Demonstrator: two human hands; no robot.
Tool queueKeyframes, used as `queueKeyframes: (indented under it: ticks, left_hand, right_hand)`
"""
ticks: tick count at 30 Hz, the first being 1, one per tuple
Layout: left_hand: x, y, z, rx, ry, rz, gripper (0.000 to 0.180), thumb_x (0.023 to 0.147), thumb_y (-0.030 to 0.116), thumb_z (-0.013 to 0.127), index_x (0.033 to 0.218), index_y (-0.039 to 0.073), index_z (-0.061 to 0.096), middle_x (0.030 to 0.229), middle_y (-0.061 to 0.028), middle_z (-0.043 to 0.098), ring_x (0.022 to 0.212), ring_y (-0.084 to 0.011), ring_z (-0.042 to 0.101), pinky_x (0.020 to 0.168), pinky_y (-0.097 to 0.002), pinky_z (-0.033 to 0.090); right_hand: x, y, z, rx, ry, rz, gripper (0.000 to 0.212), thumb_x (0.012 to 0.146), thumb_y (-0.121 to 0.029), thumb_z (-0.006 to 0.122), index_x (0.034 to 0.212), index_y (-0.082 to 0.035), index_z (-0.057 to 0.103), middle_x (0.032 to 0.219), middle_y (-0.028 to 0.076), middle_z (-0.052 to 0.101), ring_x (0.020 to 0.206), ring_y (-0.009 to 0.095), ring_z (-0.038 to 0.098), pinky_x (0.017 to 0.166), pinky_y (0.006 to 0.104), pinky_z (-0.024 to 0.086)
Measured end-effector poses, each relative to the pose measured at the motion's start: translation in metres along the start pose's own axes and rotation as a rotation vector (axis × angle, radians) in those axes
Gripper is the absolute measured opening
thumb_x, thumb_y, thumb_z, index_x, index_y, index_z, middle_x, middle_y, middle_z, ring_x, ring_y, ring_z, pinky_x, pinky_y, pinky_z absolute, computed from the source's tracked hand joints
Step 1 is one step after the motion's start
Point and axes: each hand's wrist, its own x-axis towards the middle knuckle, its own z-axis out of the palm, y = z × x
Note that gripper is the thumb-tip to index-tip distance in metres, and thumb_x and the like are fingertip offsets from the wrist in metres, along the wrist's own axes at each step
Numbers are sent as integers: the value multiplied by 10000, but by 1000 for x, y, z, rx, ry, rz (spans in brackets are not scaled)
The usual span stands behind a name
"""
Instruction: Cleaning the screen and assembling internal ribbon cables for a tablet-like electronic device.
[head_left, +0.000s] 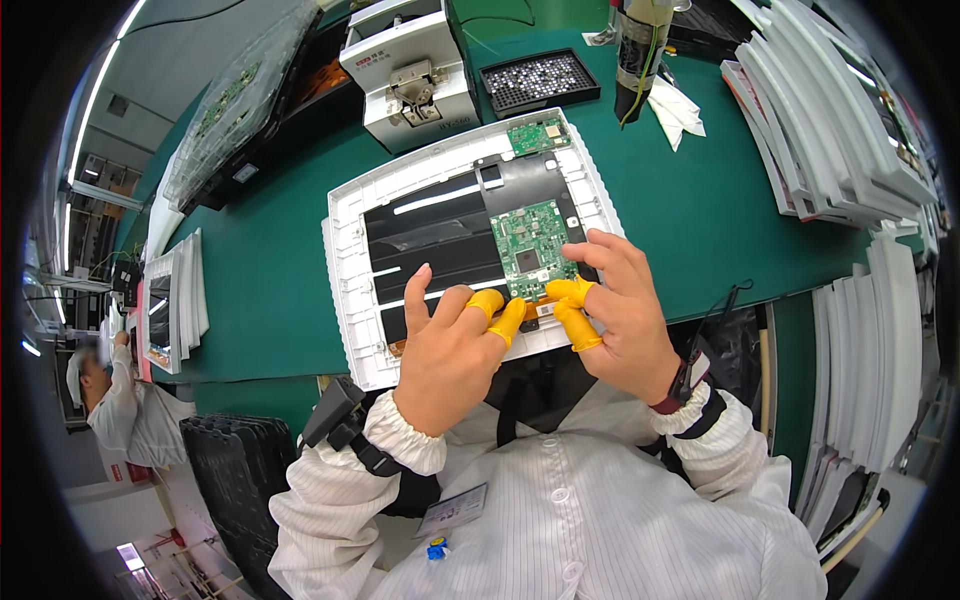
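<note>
A white plastic frame [350, 290] with black panels inside lies tilted on the table. On its right half sits a green circuit board [522, 230] with a dark square chip; a smaller green board [537, 137] is at the frame's far corner. An orange flex cable [543, 310] runs along the near edge of the larger board. My left hand [445, 325] has yellow finger cots and pinches at the cable's left end, forefinger raised. My right hand [620, 310], also with yellow cots, closes its fingertips at the cable's right end. The fingers partly hide the contact.
A white bench machine [410, 75] and a black tray of small metal parts [540, 82] stand beyond the frame. Stacks of white panels [825, 110] rise at the right. A bagged circuit board [240, 105] leans at the far left. A co-worker [125, 405] is at the left.
</note>
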Motion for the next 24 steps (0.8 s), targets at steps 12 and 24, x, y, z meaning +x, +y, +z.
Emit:
queueKeyframes:
  ticks: [12,24]
  left_hand:
    - [-53,-111,-42,-252,237,-550,407,921,-63,548,1297,57,647,1242,-146,655,1132,-302,610,979,-351,486]
    - [-33,-202,-47,-83,-329,-797,282,857,29,590,1097,-106,653,1086,-329,660,1012,-460,641,912,-472,516]
  right_hand:
    - [-15,51,-50,295,339,267,142,980,-46,620,1087,26,678,1160,90,617,992,177,603,871,266,470]
    - [-16,65,-41,51,190,361,125,939,-9,632,1044,31,685,942,90,647,798,185,593,731,263,463]
